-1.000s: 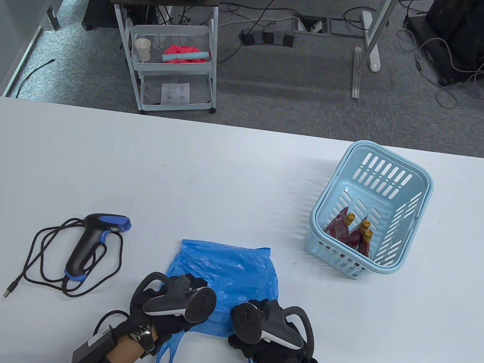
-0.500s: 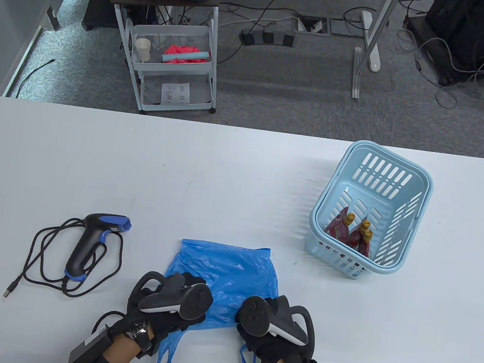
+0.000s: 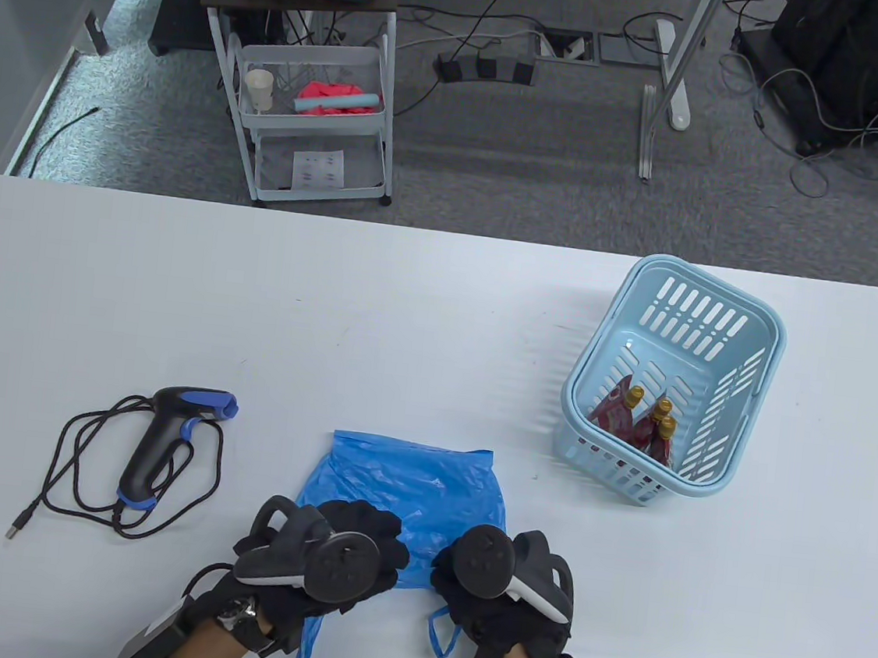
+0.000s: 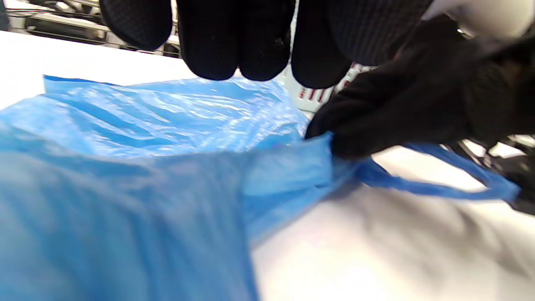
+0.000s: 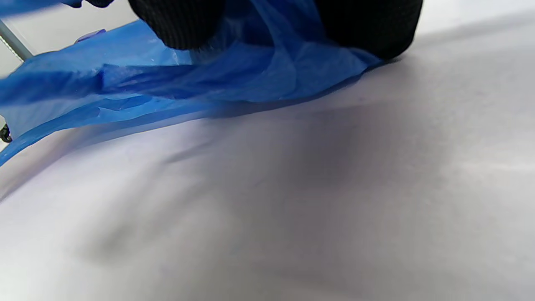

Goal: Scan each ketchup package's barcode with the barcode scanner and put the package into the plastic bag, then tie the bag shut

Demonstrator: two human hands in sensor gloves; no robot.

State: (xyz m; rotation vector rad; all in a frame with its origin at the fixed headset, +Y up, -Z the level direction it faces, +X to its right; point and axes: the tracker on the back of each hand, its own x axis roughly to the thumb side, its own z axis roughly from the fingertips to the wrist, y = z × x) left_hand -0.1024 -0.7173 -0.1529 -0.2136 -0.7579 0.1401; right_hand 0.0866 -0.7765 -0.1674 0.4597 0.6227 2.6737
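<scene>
The blue plastic bag lies flat near the table's front edge, its mouth and handle loops toward me. My left hand is curled over the bag's near left edge and lifts the top layer; its fingertips hang above the film. My right hand pinches the near right edge, seen as a thumb-and-finger pinch with film running up between the fingers. The black and blue barcode scanner lies untouched to the left. Red ketchup packages with gold caps sit in the basket.
The light blue slotted basket stands at the right of the white table. The scanner's black cable loops beside it, plug end toward the left. Beyond the far table edge stand a wire cart and floor cables.
Both hands have drawn closer together and turned over the bag's mouth. The bag's near edge has bunched up and its right handle loop has slid left.
</scene>
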